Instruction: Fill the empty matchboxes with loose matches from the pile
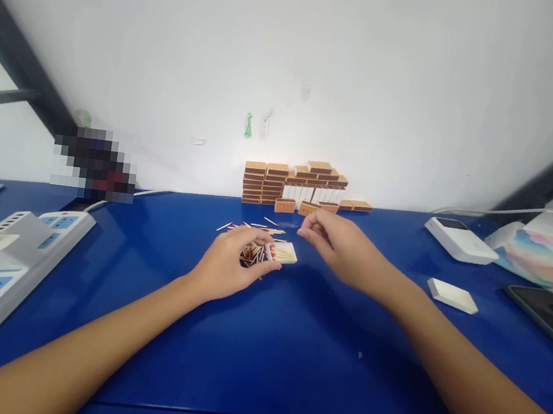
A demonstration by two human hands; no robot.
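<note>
My left hand [223,261] curves around the left end of a small white matchbox tray [289,254], thumb in front and fingers behind. Several matches lie inside the tray. A pile of loose matches [251,255] with dark and red heads sits under my left palm, partly hidden by it. More matches [273,231] are scattered on the blue table just behind that hand. To the right of the tray, and above the table, my right hand [340,242] is closed in a pinch. Whatever its fingertips hold, if anything, is too small to make out.
Stacked matchboxes [263,185] stand against the white wall at the back of the blue table [288,356]. A power strip [20,283] lies at left. On the right are a white device [460,241], a small white block [452,296], a phone [548,314] and a plastic bag [544,246].
</note>
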